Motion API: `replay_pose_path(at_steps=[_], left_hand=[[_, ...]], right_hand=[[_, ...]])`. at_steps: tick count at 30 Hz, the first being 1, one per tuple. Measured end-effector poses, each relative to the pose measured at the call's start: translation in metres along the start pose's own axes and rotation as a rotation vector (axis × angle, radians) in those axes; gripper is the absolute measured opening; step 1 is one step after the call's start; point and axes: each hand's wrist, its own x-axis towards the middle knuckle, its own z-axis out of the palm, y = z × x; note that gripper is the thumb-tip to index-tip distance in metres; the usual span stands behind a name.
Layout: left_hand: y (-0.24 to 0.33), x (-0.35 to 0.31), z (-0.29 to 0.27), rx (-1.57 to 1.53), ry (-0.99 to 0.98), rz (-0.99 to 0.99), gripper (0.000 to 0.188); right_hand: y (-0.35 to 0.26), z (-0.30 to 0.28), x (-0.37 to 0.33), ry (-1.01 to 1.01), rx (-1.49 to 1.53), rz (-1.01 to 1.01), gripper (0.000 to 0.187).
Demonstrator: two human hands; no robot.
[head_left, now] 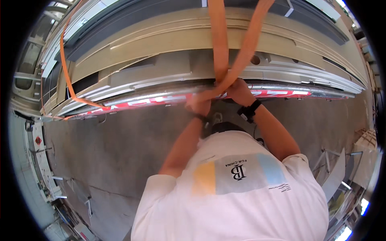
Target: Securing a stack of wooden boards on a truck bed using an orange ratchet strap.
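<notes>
A wide orange strap (219,38) comes down over stacked boards to a metal rail (169,89) in front of me. Its second length slants in from the upper right, crosses the first at the rail and runs to my left hand (199,105). That hand is closed on the strap and smeared by motion. My right hand (241,92), with a black band on its wrist, is closed around the strap where the lengths meet at the rail. Its fingertips are partly hidden behind the strap and rail.
Long beige panels (161,42), grey panels (132,24) and white strips lie stacked beyond the rail. Another orange strap (64,60) hangs over the stack at the left. Red-and-white tape (148,100) runs under the rail. Sheets and frames (335,172) lean at the right.
</notes>
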Motion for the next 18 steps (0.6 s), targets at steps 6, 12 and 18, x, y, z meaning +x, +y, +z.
replay_pose_path(at_steps=[6, 12, 18], left_hand=[[0.034, -0.019, -0.039, 0.166, -0.008, -0.266, 0.032], [0.003, -0.021, -0.019, -0.620, -0.097, 0.155, 0.030], [0.025, -0.022, -0.035, -0.515, -0.467, 0.037, 0.029]], right_hand=[[-0.006, 0.003, 0.001, -0.091, 0.121, -0.004, 0.025], [-0.062, 0.014, -0.033, -0.096, 0.539, 0.201, 0.030], [-0.049, 0.015, -0.031, 0.068, 0.531, -0.107, 0.037]])
